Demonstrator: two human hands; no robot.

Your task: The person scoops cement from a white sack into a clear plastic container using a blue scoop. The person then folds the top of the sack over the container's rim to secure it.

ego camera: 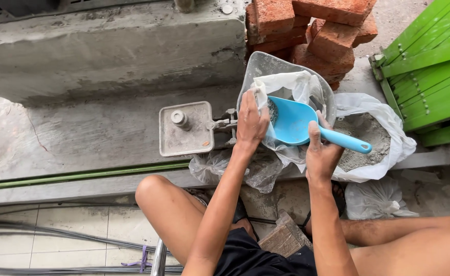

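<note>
My left hand (250, 122) pinches the rim of a small clear plastic bag (291, 84) and holds it open inside the metal pan (258, 64) of a weighing scale (186, 128). In my right hand (321, 148) is a blue plastic scoop (299, 122), gripped by its handle, its bowl tipped into the bag's mouth with a little grey powder in it. Right of the scoop lies a large open plastic sack of grey powder (368, 135).
Red bricks (317, 30) are stacked behind the scale. Green slatted panels (429, 66) lean at the right. Filled, tied plastic bags (378, 199) lie on the concrete step by my knees. Cables (56, 235) run across the tiled floor at lower left.
</note>
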